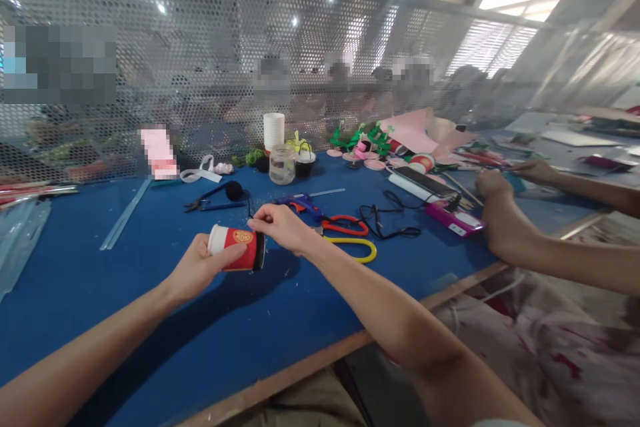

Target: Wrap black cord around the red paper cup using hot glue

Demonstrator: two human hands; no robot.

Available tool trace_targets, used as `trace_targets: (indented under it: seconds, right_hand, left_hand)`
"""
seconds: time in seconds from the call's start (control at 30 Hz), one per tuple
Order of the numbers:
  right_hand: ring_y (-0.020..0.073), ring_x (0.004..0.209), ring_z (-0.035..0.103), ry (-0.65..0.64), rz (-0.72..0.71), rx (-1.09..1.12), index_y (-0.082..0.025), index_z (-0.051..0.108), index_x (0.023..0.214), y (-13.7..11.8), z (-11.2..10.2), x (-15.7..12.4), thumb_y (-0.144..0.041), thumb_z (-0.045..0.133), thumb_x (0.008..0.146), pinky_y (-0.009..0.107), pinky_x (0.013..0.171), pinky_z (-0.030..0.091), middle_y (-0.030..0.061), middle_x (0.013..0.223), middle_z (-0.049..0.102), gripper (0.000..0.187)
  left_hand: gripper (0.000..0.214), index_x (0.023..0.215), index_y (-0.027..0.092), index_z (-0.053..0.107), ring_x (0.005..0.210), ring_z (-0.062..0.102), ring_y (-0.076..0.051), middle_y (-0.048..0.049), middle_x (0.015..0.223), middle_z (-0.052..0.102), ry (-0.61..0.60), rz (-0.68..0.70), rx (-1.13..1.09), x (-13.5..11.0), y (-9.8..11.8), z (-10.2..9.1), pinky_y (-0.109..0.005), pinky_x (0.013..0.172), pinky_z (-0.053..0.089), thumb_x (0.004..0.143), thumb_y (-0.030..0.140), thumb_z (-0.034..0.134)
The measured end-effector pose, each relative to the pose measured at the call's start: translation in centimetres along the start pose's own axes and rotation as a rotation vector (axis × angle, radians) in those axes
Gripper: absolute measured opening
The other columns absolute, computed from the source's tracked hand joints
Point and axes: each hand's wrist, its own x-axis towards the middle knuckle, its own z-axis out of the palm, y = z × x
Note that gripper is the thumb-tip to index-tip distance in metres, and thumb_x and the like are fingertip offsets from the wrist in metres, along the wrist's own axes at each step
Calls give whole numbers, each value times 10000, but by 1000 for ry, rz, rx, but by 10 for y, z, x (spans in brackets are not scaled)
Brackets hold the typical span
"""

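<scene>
My left hand (195, 265) is wrapped round a red and white paper cup (233, 250), which lies on its side in the air above the table. A round yellowish emblem marks the cup, and a black band rings its right end. Close by that end, my right hand (280, 227) is closed in a pinch at the cup's upper edge. A thin dark strand shows at its fingertips, but what they hold is unclear. Beyond the hands lie pliers (220, 204), a black pompom (233, 191) and a blue glue gun (305, 205).
Scissors (357, 250) with yellow handles lie right of my right hand, near red handles (345, 224). Behind stand a glass jar (283, 165) and stacked white cups (274, 132). A co-worker's hands (495, 187) work at right. A perforated screen (210, 67) borders the table.
</scene>
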Motion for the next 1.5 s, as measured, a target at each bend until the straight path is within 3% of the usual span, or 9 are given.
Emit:
trace_targets:
  seconds: [0.3,0.5,0.67,0.77,0.93,1.0,1.17,1.33,1.5]
  right_hand:
    - [69,481,448,76,38,38,-151,453,596,-4,-12,1,-307,447,769,188,457,336,-27,547,487,232]
    - [62,440,464,-212,187,378,-144,480,583,-14,-12,-7,-415,437,769,165,362,294,-18,516,498,331]
    - [50,398,438,-246,256,595,-157,435,555,-14,-6,-1,-326,530,722,166,395,306,-50,441,482,256]
    - [45,391,430,-221,243,575,-154,429,550,-14,-6,1,-297,518,725,170,422,309,-48,433,488,243]
    - [66,456,458,-213,74,325,-157,455,591,-13,-5,-6,-318,510,724,197,485,358,-38,499,506,217]
    - [88,503,477,-185,-23,149,-161,463,603,-11,-5,-9,-335,495,734,220,516,379,-26,534,511,220]
    - [137,665,518,81,-205,-192,-151,535,728,-3,-7,-14,-315,415,796,266,638,399,32,695,568,214]
    - [147,946,488,7,-365,-135,-160,556,922,0,-2,-23,-275,310,849,292,845,357,72,969,564,281]
    - [140,1043,418,-110,-432,-133,-200,544,1023,-5,8,-34,-249,261,862,307,914,309,60,1082,501,329]
  left_hand:
    - [161,545,127,598,427,478,-85,21,462,569,114,-5,-238,3,11,-2,-183,432,370,556,275,659]
    - [173,593,124,594,425,410,-62,35,478,539,100,105,1,-1,9,-3,-178,434,339,609,295,615]
    - [197,539,131,553,387,315,-39,70,406,430,58,135,162,-2,8,-6,-169,385,260,625,300,607]
    - [175,613,123,603,452,436,-66,32,492,553,-5,-2,-13,4,13,-10,-173,453,341,590,291,646]
    - [246,727,121,643,621,581,-148,-53,679,671,-131,-273,-503,12,15,-17,-232,603,438,647,345,580]
    - [206,708,118,647,570,577,-132,-47,645,673,-122,-269,-495,12,11,-15,-216,569,434,651,307,590]
    - [122,610,123,640,451,506,-76,3,514,629,-40,-178,-379,9,4,-8,-172,466,370,620,245,637]
    - [162,505,129,597,383,416,-45,47,415,543,-24,-175,-340,7,2,-1,-162,410,314,587,258,651]
    - [138,499,128,576,371,372,-40,64,396,495,18,-164,-251,3,1,6,-165,392,282,538,226,665]
